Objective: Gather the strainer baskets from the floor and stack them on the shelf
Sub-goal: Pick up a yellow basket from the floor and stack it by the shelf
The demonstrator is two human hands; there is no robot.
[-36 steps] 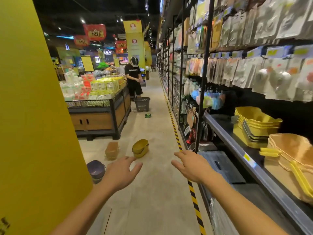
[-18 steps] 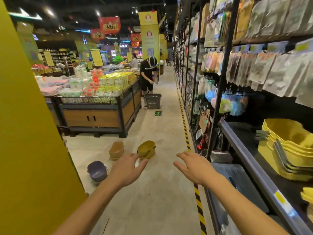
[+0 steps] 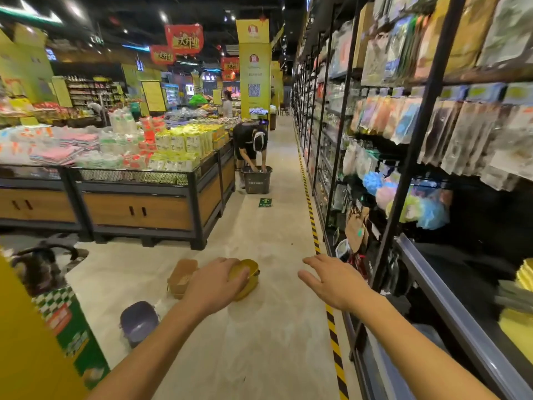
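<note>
Three strainer baskets lie on the aisle floor ahead: a yellow basket (image 3: pixel 248 277), a tan basket (image 3: pixel 181 277) to its left, and a purple basket (image 3: pixel 139 321) nearer me on the left. My left hand (image 3: pixel 215 284) is stretched forward, fingers apart, and overlaps the yellow basket in view; it holds nothing. My right hand (image 3: pixel 331 280) reaches out open beside the shelving. The shelf (image 3: pixel 450 301) runs along the right, with stacked yellow baskets (image 3: pixel 519 310) at the far right edge.
A wooden display table (image 3: pixel 138 209) piled with packets stands left of the aisle. A person (image 3: pixel 249 145) bends over a dark shopping basket (image 3: pixel 256 179) further down. A yellow pillar (image 3: pixel 26 342) is at my left. Yellow-black floor tape (image 3: pixel 315 241) lines the shelving.
The view has swung left and moved forward, so the floor baskets are closer. My left hand now overlaps the yellow basket. The person down the aisle has bent over the shopping basket.
</note>
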